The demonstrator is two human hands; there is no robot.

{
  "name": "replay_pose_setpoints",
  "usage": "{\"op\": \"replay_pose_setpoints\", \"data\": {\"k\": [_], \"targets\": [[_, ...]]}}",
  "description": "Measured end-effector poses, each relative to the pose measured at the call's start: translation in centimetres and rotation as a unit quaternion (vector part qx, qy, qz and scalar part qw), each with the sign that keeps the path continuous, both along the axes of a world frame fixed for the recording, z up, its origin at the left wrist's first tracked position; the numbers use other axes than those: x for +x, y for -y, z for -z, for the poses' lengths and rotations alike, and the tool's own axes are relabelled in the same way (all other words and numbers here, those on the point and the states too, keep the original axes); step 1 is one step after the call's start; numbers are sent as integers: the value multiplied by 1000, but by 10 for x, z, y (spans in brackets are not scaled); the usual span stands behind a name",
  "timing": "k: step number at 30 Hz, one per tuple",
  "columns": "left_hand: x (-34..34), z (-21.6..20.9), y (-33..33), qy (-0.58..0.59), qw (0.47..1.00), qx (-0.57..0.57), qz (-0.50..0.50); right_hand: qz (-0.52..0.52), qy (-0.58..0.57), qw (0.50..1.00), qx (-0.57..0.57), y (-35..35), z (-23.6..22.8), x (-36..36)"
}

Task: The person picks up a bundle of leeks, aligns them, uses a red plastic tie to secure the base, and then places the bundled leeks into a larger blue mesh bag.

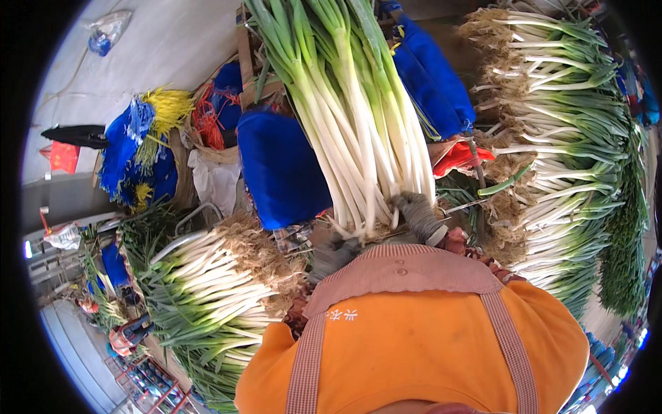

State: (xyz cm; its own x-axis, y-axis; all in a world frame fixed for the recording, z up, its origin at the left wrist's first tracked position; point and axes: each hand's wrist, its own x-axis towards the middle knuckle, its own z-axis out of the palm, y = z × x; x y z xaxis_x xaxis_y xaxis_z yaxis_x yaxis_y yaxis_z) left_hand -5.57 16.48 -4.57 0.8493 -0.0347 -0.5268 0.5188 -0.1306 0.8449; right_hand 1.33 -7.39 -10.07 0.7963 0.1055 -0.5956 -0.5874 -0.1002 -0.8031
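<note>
A big bundle of long green onions (355, 145) lies in front of me, its white root ends toward my apron and its green leaves pointing away. My right hand (419, 217), in a grey glove, has its fingers bent over the white ends at the bundle's right side. Close against the apron's top edge is my left hand (334, 257), gloved in grey too; its fingers are drawn together at the root ends, and the apron covers part of it. A blue cloth pad (283, 165) lies left of the bundle, and another blue pad (434, 76) right of it.
Tall stacks of untrimmed green onions stand at the right (558, 138) and lower left (221, 283), brown roots facing me. A curved metal bar (181, 241) rises by the left stack. Blue and yellow strips (148, 131) hang farther left. A red cloth (458, 157) lies near my right hand.
</note>
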Motion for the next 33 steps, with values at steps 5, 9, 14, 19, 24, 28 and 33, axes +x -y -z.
{"op": "replay_pose_setpoints", "data": {"k": [5, 9, 14, 19, 24, 28, 33], "targets": [[-48, 17, -23, -29, 981, -109, -159, 112, -24, 987, 113, 29, -6, 28], [-44, 9, 1, -25, 996, -61, -61, -75, -43, 996, 37, 20, -32, 28], [-22, 8, 44, 2, 994, -97, -47, -176, -10, 984, 33, -6, -26, 36], [-12, 10, 56, 47, 995, -57, -63, -50, 91, 992, -71, -7, -2, 65], [-27, -3, 53, 51, 987, -110, -103, -125, 144, 962, -195, -12, 28, 81], [-79, -21, 13, -36, 995, 97, -9, -105, 143, 971, -162, 11, 45, 98], [-147, 18, -41, -144, 966, 212, -18, -141, 180, 963, -141, 11, 35, 81]]}}
